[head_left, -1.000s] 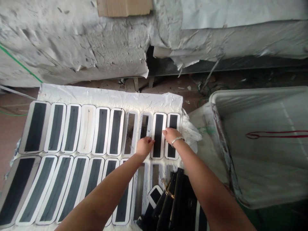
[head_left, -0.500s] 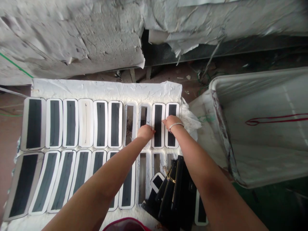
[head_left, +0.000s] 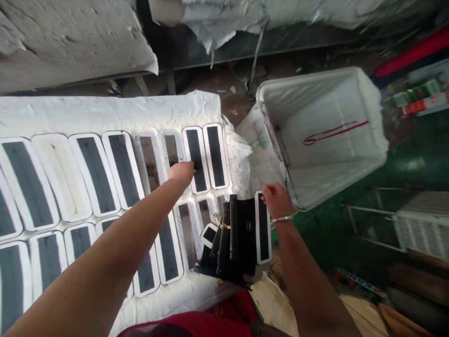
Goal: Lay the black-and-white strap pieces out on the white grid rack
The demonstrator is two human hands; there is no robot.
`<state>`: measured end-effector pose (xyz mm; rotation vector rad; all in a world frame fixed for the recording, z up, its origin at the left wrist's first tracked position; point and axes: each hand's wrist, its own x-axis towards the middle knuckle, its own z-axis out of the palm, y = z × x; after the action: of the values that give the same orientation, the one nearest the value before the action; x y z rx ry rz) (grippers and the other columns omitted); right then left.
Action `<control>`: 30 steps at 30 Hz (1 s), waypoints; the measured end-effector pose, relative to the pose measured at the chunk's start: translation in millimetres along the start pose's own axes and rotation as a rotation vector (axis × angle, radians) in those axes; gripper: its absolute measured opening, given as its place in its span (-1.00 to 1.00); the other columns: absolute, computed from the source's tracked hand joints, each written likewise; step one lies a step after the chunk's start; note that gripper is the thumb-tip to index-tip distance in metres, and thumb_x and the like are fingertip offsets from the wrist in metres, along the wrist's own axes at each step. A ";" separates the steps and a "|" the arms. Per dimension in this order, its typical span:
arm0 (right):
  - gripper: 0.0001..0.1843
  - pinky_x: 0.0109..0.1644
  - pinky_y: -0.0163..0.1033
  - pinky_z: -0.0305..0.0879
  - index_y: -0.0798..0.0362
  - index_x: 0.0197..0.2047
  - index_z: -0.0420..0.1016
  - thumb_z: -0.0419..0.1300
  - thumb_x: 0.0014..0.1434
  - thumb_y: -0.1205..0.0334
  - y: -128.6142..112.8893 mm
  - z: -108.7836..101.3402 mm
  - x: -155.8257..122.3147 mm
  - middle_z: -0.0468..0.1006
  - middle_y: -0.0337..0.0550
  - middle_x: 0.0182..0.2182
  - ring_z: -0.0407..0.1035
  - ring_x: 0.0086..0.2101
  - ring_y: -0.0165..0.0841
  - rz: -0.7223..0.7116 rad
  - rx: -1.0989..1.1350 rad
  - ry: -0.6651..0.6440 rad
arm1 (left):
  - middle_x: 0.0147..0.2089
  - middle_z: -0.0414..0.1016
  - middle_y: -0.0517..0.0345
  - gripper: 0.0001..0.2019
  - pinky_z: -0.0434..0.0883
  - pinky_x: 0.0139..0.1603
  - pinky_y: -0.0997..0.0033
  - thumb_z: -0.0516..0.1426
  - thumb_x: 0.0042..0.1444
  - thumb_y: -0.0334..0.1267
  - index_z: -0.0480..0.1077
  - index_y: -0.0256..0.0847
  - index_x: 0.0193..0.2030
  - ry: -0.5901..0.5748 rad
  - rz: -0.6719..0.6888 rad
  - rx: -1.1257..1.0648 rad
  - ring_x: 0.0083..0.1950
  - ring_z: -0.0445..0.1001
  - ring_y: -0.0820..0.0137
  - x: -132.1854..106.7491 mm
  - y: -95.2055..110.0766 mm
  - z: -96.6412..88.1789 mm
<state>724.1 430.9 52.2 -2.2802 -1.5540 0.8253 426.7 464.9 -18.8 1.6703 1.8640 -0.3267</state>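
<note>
My left hand (head_left: 183, 172) has its fingers closed at the left edge of a white-bordered black panel (head_left: 198, 161), which lies flat in the upper row. Another such panel (head_left: 215, 157) lies close beside it on the right. Farther right, the closed fingers of my right hand (head_left: 279, 202), with a bracelet at the wrist, are at the upper right edge of a loose white-bordered panel (head_left: 263, 229). That panel stands along the right side of a black bag (head_left: 245, 234) with gold chain and zips. A small white-bordered piece (head_left: 209, 235) shows at the bag's left.
Rows of white-bordered panels (head_left: 96, 173) cover the white-covered table (head_left: 105, 110), with several open-centred frames (head_left: 149, 161) among them. A large white bin (head_left: 326, 164) with a red cord stands to the right. Cardboard (head_left: 275, 299) and a white crate (head_left: 421, 229) are at lower right.
My right hand has left the upper-row panel and moved right and down to the loose panel by the bag. My left hand stays at its panel. The view has swung right.
</note>
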 end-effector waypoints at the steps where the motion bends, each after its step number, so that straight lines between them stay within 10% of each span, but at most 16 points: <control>1: -0.67 -0.31 -0.22 0.34 0.09 -0.29 0.36 0.07 0.04 -0.01 17.3 -12.3 -14.5 0.48 -0.13 -0.43 0.39 -0.44 -0.34 -0.004 -0.095 0.032 | -0.15 0.43 -0.13 -0.73 0.39 -0.22 0.20 -0.05 0.20 -0.24 0.34 -0.29 -0.06 0.031 0.048 0.026 -0.14 0.44 0.11 -6.8 3.5 5.0; 7: -0.44 0.00 -0.07 0.25 0.17 -0.07 0.30 0.16 -0.05 -0.05 77.1 -21.9 -87.2 0.43 0.09 -0.15 0.33 -0.11 -0.14 -0.011 -0.374 -0.145 | -0.09 0.38 -0.15 -0.64 0.37 -0.20 0.21 -0.11 0.19 -0.37 0.24 -0.34 0.10 0.199 0.165 0.120 0.00 0.28 0.08 -61.6 20.4 46.5; 14: -0.56 -0.05 -0.02 0.29 0.08 -0.17 0.35 0.18 -0.06 -0.03 78.8 -28.9 -87.2 0.48 0.07 -0.20 0.38 -0.12 -0.07 0.202 -0.346 -0.265 | 0.22 0.20 -0.06 -0.58 0.20 0.13 0.05 0.04 0.15 -0.23 0.25 -0.26 0.16 0.264 0.306 -0.131 0.24 0.09 0.09 -131.0 45.6 74.9; 19: -0.64 -0.25 -0.04 0.39 -0.04 -0.24 0.43 0.22 -0.06 -0.07 20.6 -69.9 -91.8 0.54 -0.09 -0.37 0.47 -0.33 -0.12 0.388 0.179 -0.556 | 0.12 0.29 -0.05 -0.61 0.27 0.14 0.23 0.01 0.18 -0.22 0.26 -0.28 0.13 0.361 0.465 -0.528 0.11 0.25 0.26 -154.9 65.4 82.0; 23: -0.53 -0.40 -0.13 0.40 -0.05 -0.05 0.40 0.24 -0.01 -0.06 -47.1 -80.3 -82.4 0.57 -0.14 -0.39 0.45 -0.51 -0.24 0.397 0.507 -0.794 | 0.12 0.27 -0.09 -0.65 0.20 0.21 0.27 -0.04 0.20 -0.29 0.26 -0.32 0.10 0.583 0.187 -0.817 0.16 0.22 0.33 -133.0 27.9 72.2; 30: -0.60 -0.27 -0.17 0.41 0.09 -0.20 0.44 0.27 -0.05 0.00 -128.0 34.0 -24.7 0.57 -0.14 -0.37 0.47 -0.37 -0.23 0.063 0.521 -0.862 | -0.18 0.42 0.01 -0.66 0.31 -0.43 0.58 -0.08 0.20 -0.15 0.33 -0.32 -0.04 0.495 -0.339 -1.385 -0.32 0.39 0.51 -89.8 -63.8 45.0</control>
<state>599.5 455.3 97.5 -1.6549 -1.2778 2.1239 379.4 355.8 -15.1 0.4657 1.8757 1.1112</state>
